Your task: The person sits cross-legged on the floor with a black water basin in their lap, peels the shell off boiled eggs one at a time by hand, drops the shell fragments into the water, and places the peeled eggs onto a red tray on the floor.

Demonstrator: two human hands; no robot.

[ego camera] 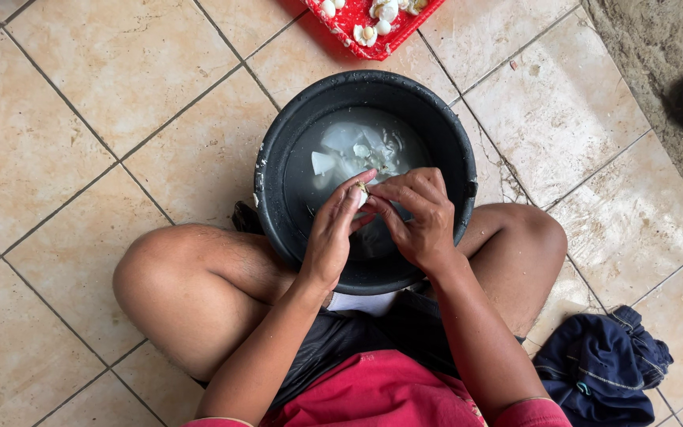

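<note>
No packages, labels, signs or screens visible anywhere on the tiled floor.
</note>
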